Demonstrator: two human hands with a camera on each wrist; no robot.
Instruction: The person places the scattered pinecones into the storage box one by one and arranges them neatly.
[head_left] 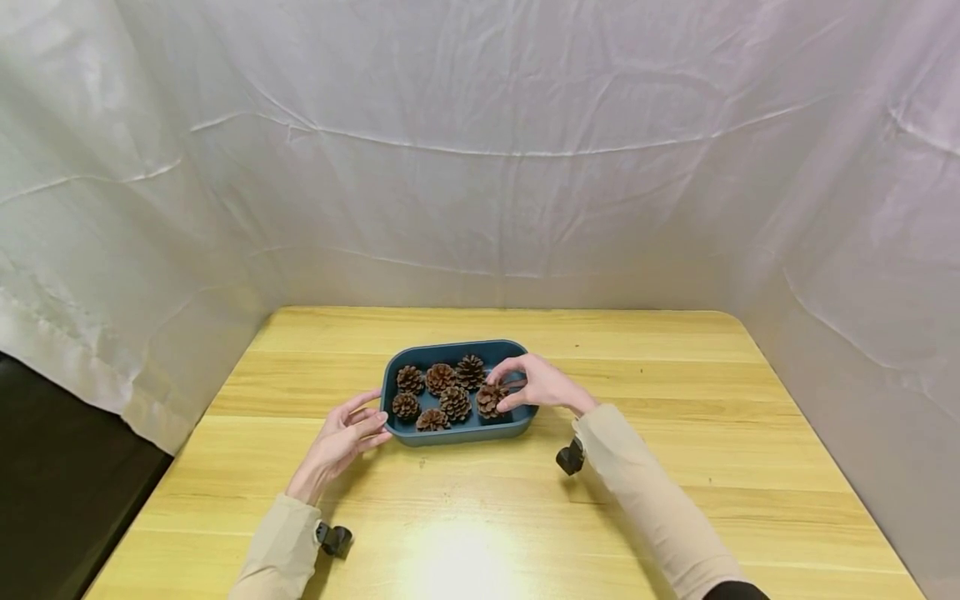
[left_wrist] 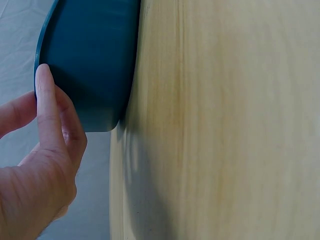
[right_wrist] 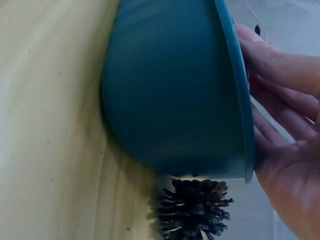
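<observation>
A dark teal tray (head_left: 465, 437) with rounded corners stands on the wooden table, several brown pine cones (head_left: 440, 378) inside it. My left hand (head_left: 337, 442) holds the tray's left end, its thumb at the rim and the fingers along the outer wall. Over the tray's right end reaches my right hand (head_left: 547, 385), pinching a pine cone (head_left: 490, 401) between thumb and fingers. That cone is hidden behind the tray wall in the right wrist view. Another pine cone (right_wrist: 195, 210) shows beyond the tray's outside wall there; the head view does not show it outside the tray.
The light wooden table (head_left: 675, 467) extends on all sides of the tray. Pale cloth (head_left: 480, 167) hangs behind it and at both sides. Small black devices (head_left: 570, 457) are strapped at both wrists, over beige sleeves (head_left: 652, 500).
</observation>
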